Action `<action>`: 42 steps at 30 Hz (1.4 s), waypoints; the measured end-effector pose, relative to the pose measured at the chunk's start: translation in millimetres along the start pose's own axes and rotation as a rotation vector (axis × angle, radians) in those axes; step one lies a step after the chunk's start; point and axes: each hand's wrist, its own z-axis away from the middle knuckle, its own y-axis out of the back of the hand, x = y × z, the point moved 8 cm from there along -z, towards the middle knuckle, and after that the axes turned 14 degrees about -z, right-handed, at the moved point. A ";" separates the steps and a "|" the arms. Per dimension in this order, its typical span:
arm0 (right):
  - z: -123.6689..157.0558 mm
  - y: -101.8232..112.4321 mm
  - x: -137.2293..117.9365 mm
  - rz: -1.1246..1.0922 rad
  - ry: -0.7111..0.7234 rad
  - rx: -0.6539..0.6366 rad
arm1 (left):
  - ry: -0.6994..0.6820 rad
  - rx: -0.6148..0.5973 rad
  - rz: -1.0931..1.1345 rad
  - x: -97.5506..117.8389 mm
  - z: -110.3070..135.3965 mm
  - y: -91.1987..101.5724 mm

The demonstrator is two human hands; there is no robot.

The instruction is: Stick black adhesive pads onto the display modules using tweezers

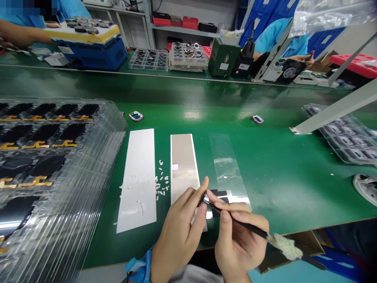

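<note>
- Along the left side of the green surface (pixel 279 188), a tall stack of clear plastic trays (pixel 110 157) holds black phone screens with gold ribbon tails; its right edge ends just beside the next sheet.
- Next to it lies a long white rectangular sheet (pixel 137 181), with a few pale scraps on it.
- Small white flecks (pixel 161 182) sit in the narrow strip of green between that sheet and a long silver foil strip (pixel 182 165).
- Left hand (pixel 179 232), wearing a blue wrist strap (pixel 138 269), is nearly closed, thumb and forefinger pinched at the tip of the tool; anything between them is too small to tell.
- Right hand (pixel 240 239) grips a slim black tool (pixel 238 220) like a pen, its tip between the two hands, above the near ends of the strips, and its rear end, wrapped in a white fluffy wad (pixel 284 247), out past the surface's near edge.
- Under the fingers, a clear film strip (pixel 226 165) has a black piece (pixel 219 194) at its near end.
- Right of that film, wide bare green runs to a clear tray of dark-framed parts (pixel 344 135) at the right edge.
</note>
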 end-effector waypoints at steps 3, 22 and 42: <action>0.5 0.5 -0.2 -0.007 -0.001 -0.004 | 0.001 0.001 -0.001 -0.4 -0.6 0.2; 2.4 4.3 3.0 -0.029 -0.029 0.000 | -0.001 0.000 -0.040 -1.9 -1.5 0.3; 4.8 3.9 5.3 -0.038 -0.017 0.013 | 0.028 -0.019 -0.012 -3.4 0.5 -1.4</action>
